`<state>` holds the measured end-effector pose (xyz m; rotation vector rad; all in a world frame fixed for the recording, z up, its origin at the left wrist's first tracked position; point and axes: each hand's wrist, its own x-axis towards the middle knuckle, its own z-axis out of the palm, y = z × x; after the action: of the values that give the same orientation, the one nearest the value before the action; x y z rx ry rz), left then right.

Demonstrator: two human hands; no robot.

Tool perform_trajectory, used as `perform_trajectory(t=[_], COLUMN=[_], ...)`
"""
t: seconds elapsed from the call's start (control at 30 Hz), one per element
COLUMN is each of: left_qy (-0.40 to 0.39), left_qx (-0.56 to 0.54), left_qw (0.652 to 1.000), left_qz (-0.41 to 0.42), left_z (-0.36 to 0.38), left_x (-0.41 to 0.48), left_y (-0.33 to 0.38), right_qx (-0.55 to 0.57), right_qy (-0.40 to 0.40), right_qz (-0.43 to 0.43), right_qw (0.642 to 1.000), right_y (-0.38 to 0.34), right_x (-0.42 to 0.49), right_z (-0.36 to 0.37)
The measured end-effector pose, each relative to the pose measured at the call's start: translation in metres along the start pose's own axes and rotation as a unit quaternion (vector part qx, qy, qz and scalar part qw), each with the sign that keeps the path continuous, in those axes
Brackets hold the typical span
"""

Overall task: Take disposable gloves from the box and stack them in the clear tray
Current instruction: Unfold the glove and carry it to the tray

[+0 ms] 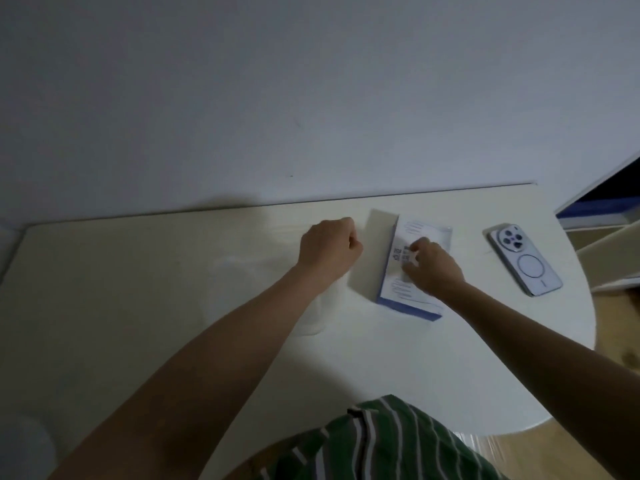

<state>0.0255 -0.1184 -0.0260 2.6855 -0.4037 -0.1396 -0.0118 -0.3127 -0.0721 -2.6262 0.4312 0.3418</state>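
Left hand (329, 245) fisted beside the box (403, 295), right hand (433, 263) curled on its top, what either holds unclear

Two hands in shot, and that's the full count: the left hand (329, 249) and the right hand (434, 263), with one bare forearm behind each. One box (401, 292), white with blue edges, just the one, with a single flap (375, 251) standing open. One phone (524, 259) lying back-up, showing one round camera bump and one ring below it, the small lenses too blurred to count. One pale surface (138, 306) carrying it all. One faint clear shape (311, 317) by the left forearm, glove or tray, can't say. One green striped garment (381, 441) at the bottom edge.
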Motion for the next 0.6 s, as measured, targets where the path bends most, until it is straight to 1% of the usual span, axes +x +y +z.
perform_trajectory(t=[0.03, 0.07, 0.13, 0.23, 0.3, 0.37, 0.43, 0.53, 0.6], left_qy=[-0.012, -0.025, -0.061, -0.119, -0.186, -0.237, -0.255, -0.257, -0.26], left_qx=[-0.009, -0.012, -0.014, -0.012, 0.014, 0.04, 0.033, 0.02, 0.01], left_qw=[1.0, 0.999, 0.998, 0.992, 0.982, 0.971, 0.966, 0.966, 0.965], left_qz=[0.011, 0.015, 0.027, 0.028, 0.024, 0.02, -0.001, -0.028, -0.041], left_z=[0.009, 0.014, 0.028, 0.046, 0.058, 0.068, 0.076, 0.08, 0.082], left_x=[0.003, 0.005, 0.009, 0.011, 0.01, 0.007, 0.006, 0.006, 0.006], left_y=[0.012, 0.017, 0.03, 0.039, 0.041, 0.039, 0.038, 0.039, 0.041], right_qx=[0.005, 0.003, -0.02, -0.022, -0.008, -0.02, -0.087, -0.211, -0.236], right_qy=[-0.033, -0.059, -0.083, -0.098, -0.104, -0.083, -0.064, -0.076, -0.076], right_qz=[0.006, -0.01, -0.045, -0.109, -0.139, -0.165, -0.182, -0.16, -0.153], right_qw=[0.999, 0.998, 0.995, 0.989, 0.985, 0.983, 0.977, 0.961, 0.957], right_y=[0.011, 0.014, 0.022, 0.026, 0.028, 0.027, 0.025, 0.021, 0.02], right_x=[-0.004, -0.007, -0.014, -0.023, -0.027, -0.027, -0.023, -0.014, -0.011], right_z=[0.0, 0.005, 0.011, 0.014, 0.013, 0.013, 0.014, 0.016, 0.019])
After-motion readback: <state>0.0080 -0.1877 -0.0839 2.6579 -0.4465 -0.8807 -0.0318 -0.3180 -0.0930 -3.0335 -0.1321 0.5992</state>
